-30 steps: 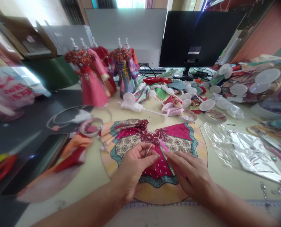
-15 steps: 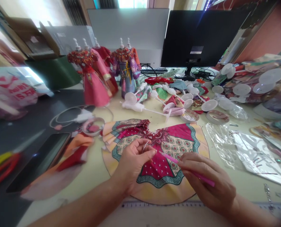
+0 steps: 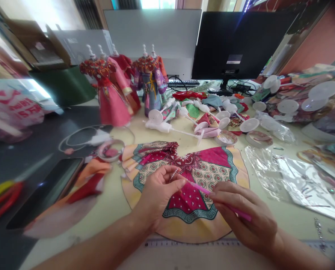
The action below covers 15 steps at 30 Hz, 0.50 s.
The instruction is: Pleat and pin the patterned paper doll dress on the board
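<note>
My left hand [image 3: 163, 189] is closed in a pinch on a thin strand of small pale beads [image 3: 174, 173], part of which is hidden by the fingers. In my right hand [image 3: 245, 210] is a slim pink pen-like tool [image 3: 202, 189], gripped like a pencil. Its pale tip points left and is close to the fingertips of my left hand; I cannot tell whether it touches the strand. Beneath both hands a patterned doll skirt [image 3: 188, 215] in crimson, cream and teal lies fanned out on the table, small pale dots over its crimson panels.
Behind the skirt stand dressed doll bodies [image 3: 113, 97] and a jumble of white doll stands [image 3: 159, 126]. A phone [image 3: 47, 191] and red-yellow scissors [image 3: 4, 198] lie left. Plastic bags [image 3: 302, 183] are right, a ruler [image 3: 192, 243] in front, tape rolls [image 3: 259, 139] beyond.
My right hand has moved slightly left, bringing the tip of the pink tool closer to my left fingertips. My left hand stays almost still, and the skirt has not moved.
</note>
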Each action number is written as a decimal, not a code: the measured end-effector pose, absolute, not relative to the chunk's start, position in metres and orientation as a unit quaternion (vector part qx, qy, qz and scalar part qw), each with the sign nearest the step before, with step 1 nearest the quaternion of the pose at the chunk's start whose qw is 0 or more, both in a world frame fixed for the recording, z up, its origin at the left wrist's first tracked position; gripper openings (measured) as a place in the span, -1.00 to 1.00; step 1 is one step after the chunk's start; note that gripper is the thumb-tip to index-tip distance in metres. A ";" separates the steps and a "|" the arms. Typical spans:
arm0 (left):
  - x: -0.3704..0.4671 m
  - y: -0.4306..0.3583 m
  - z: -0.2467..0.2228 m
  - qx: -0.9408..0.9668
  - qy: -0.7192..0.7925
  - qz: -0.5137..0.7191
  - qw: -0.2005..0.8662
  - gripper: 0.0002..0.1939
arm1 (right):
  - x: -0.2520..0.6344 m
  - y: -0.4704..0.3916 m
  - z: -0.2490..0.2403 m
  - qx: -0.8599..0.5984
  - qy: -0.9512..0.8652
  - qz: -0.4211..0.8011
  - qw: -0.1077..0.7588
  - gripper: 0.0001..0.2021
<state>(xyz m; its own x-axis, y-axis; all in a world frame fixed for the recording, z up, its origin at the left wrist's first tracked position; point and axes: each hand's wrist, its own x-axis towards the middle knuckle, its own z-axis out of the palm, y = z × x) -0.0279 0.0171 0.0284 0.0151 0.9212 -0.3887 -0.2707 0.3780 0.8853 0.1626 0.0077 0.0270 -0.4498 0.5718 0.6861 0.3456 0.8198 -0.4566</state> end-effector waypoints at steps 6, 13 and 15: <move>-0.028 0.017 0.029 0.316 0.531 0.458 0.640 -0.68 | 0.163 0.007 0.026 -0.275 -0.844 0.123 0.444 -0.78; -0.028 0.018 0.030 0.319 0.534 0.457 0.636 -0.69 | 0.163 0.007 0.027 -0.279 -0.839 0.126 0.451 -0.77; -0.029 0.019 0.028 0.333 0.534 0.457 0.629 -0.71 | 0.163 0.007 0.027 -0.278 -0.838 0.129 0.452 -0.76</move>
